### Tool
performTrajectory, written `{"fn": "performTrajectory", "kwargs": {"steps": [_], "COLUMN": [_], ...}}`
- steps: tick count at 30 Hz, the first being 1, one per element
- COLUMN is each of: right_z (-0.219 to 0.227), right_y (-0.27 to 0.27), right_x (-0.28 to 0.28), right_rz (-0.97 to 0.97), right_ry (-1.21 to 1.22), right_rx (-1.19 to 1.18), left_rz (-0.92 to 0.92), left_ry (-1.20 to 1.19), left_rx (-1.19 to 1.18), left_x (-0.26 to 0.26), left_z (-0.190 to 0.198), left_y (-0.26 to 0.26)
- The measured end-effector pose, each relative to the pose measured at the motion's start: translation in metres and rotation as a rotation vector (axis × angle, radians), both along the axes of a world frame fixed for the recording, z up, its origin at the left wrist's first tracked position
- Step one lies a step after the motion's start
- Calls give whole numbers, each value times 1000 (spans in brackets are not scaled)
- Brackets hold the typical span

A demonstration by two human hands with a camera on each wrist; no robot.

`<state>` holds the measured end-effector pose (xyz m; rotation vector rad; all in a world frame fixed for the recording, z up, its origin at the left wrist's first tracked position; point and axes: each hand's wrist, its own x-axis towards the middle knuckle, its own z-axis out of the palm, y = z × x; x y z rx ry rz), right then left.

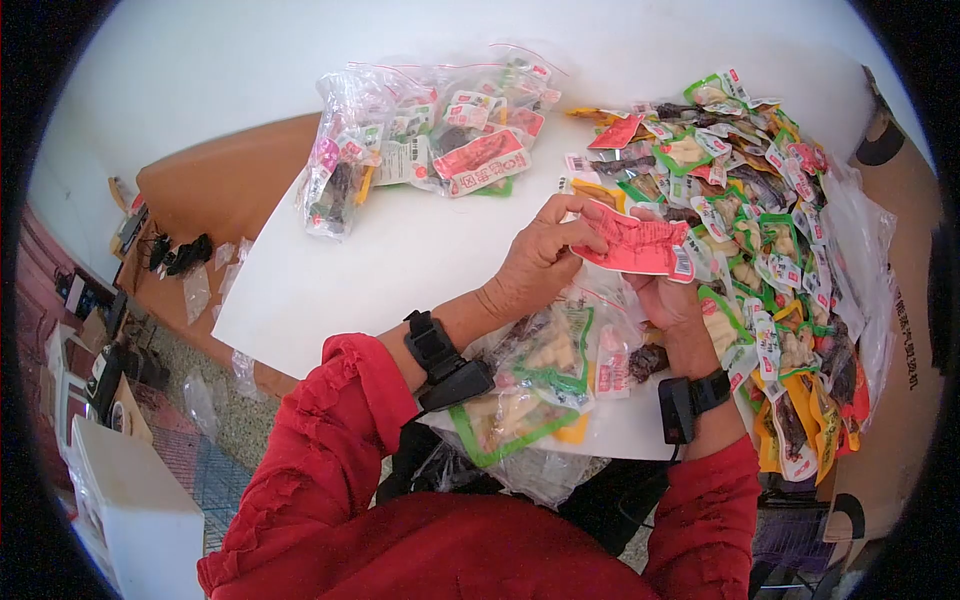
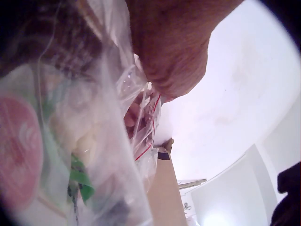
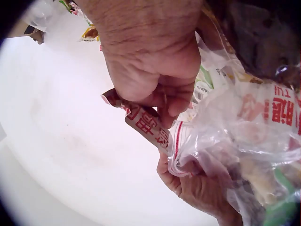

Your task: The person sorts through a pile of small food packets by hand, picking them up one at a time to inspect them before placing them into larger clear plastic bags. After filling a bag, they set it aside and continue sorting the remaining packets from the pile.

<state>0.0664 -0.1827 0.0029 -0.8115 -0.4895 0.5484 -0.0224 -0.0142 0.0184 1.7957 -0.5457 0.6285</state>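
Note:
My left hand [image 1: 545,250] pinches a red flat food packet [image 1: 635,245] by its left end, thumb on top. My right hand [image 1: 665,295] is partly hidden under the packet's right end. It grips the lip of a clear zip bag [image 1: 590,340] that hangs below both hands. Inside the bag are several green-edged snack packets [image 1: 555,350]. In the right wrist view the packet [image 3: 148,125] stands edge-on right by the bag's red zip strip [image 3: 178,139]. One hand there pinches the packet; the other holds the bag's mouth. The left wrist view is mostly filled by the bag's clear side [image 2: 94,132].
A large heap of mixed snack packets [image 1: 745,220] covers the right of the white table [image 1: 370,270]. Filled zip bags [image 1: 430,130] lie at the back. A cardboard box [image 1: 905,350] stands along the right edge, and a brown surface [image 1: 230,165] extends beyond the left.

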Motion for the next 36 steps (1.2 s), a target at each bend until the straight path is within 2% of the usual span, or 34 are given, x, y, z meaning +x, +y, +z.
{"fn": "performTrajectory", "kwargs": {"steps": [3, 8, 9, 11, 13, 16, 20, 21, 23, 24, 25, 26, 30, 32, 33, 34, 35, 36], "right_z": [3, 0, 4, 15, 2, 1, 4, 6, 8, 13, 10, 8, 4, 5, 4, 3, 3, 4], "right_y": [1, -1, 0, 2, -1, -6, -13, -9, -1, 0, 1, 0, 0, 0, -1, -1, -1, -2], "right_x": [-3, 1, -3, -11, 1, 2, 5, 3, -4, -7, -5, 1, 4, -1, -3, -6, -9, -12], "right_rz": [-32, 19, 19, -102, -98, -94, -64, -61, -172, -164, -155, -130, -86, -66, 24, 115, 123, 238], "right_ry": [-1, -9, -9, -93, -125, -190, -280, -275, -142, -104, -89, -50, -24, -56, -94, -131, -125, -186], "right_rx": [-50, 5, 5, -101, -144, -216, -281, -280, -131, -44, -44, -37, -59, -93, -203, -313, -309, -385], "left_rz": [3, 44, 18, -7, 2, -39, -1, -35, -63, -39, -13, 76, 127, -50, -46, 38, 123, 150], "left_ry": [-11, -57, -2, 52, 297, 404, 342, 375, 424, 332, 236, 83, 53, 57, 63, 59, 56, -4], "left_rx": [1, 59, 43, 27, -34, -163, -82, -62, -48, -29, -6, 198, 289, 485, 488, 607, 726, 718], "left_x": [0, 1, 0, 0, 1, 1, 4, 4, 3, -1, -3, -6, -20, -19, -17, -16, -17, -21], "left_z": [1, 0, 0, -3, -9, -4, -4, -2, 1, 7, 15, 23, 40, 42, 45, 48, 48, 49], "left_y": [1, 1, 1, 1, 3, 5, 10, 10, 10, 9, 9, 12, 14, 25, 28, 31, 33, 29]}}
